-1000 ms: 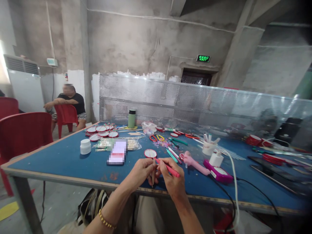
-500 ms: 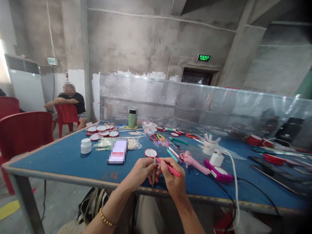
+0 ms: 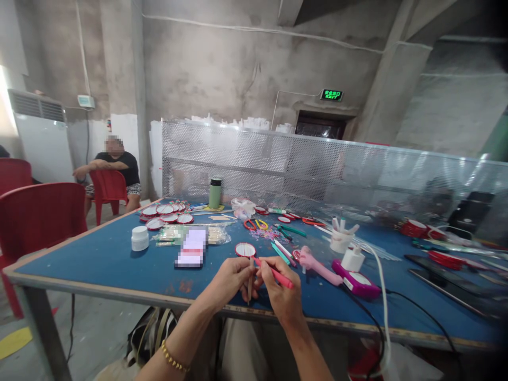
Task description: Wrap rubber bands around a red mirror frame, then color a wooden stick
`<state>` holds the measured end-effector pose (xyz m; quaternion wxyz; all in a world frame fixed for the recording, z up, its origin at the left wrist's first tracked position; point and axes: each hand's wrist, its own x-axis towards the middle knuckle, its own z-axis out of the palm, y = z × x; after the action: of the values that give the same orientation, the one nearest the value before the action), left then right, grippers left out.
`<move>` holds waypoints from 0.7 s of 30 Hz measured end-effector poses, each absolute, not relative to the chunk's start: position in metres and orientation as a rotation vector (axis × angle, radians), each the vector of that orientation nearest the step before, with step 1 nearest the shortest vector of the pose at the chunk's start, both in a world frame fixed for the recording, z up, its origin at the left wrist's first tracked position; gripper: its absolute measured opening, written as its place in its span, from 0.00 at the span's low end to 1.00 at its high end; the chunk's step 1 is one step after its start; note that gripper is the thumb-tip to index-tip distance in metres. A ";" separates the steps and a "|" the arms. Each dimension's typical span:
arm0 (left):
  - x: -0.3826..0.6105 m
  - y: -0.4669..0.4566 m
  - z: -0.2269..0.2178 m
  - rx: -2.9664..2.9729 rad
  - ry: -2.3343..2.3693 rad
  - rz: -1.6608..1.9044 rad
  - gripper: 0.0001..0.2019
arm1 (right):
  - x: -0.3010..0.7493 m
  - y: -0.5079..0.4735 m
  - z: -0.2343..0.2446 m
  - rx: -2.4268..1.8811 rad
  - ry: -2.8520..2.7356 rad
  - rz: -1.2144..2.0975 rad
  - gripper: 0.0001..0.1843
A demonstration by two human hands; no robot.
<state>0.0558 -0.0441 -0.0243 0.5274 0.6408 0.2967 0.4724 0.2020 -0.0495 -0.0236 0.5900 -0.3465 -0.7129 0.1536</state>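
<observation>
Gripping a pink pen (image 3: 283, 278), the right hand (image 3: 284, 296) holds its tip close to a thin wooden stick (image 3: 250, 286), which the left hand (image 3: 230, 278) pinches near the front edge of the desk (image 3: 103, 267). A red-rimmed disc (image 3: 245, 250) (whether joined to the stick, I cannot tell) shows just beyond both hands.

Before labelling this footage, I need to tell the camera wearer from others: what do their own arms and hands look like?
The left forearm shows no sleeve and wears a bracelet of round, gold-coloured beads. The right forearm shows no sleeve or jewellery. The left hand and right hand are ungloved, without visible rings.
</observation>
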 end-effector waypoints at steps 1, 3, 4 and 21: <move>0.056 -0.044 -0.024 1.535 0.710 1.131 0.22 | 0.202 -0.050 -0.024 -0.807 -1.664 0.358 0.09; 0.055 -0.044 -0.025 1.543 0.709 1.134 0.22 | 0.202 -0.050 -0.024 -0.803 -1.666 0.364 0.09; 0.055 -0.044 -0.025 1.545 0.707 1.136 0.22 | 0.202 -0.050 -0.024 -0.801 -1.665 0.365 0.09; 0.055 -0.042 -0.027 1.534 0.681 1.138 0.20 | 0.201 -0.049 -0.023 -0.791 -1.627 0.343 0.09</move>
<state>0.0552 -0.0425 -0.0267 0.5286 0.6421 0.2852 0.4763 0.2015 -0.0493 -0.0232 0.6052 -0.3418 -0.7035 0.1484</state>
